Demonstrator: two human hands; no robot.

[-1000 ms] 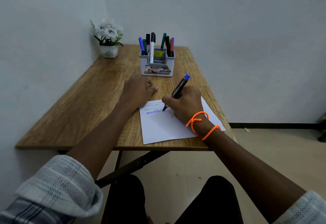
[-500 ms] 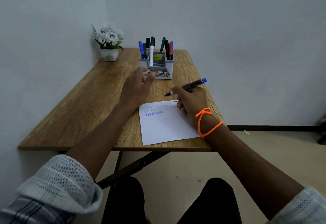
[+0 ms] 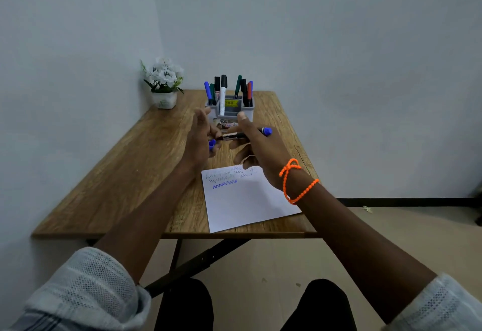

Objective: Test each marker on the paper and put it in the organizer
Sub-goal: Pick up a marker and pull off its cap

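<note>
My right hand (image 3: 257,145) grips a black marker with a blue end (image 3: 245,134), held level above the table with its tip pointing left. My left hand (image 3: 199,140) is raised beside the tip and holds the blue cap (image 3: 212,144) in its fingers, just below and left of the tip. White paper (image 3: 242,200) lies at the table's front edge with several zigzag lines, the lowest one blue. A grey organizer (image 3: 229,110) stands behind my hands, holding several markers upright.
A small white pot of white flowers (image 3: 164,82) stands in the back left corner of the wooden table (image 3: 125,174). Walls close in the table at the left and back. The floor lies open to the right.
My right hand lifted the marker off the paper and turned it level. My left hand rose from the table and met the tip; the blue cap now shows in it.
</note>
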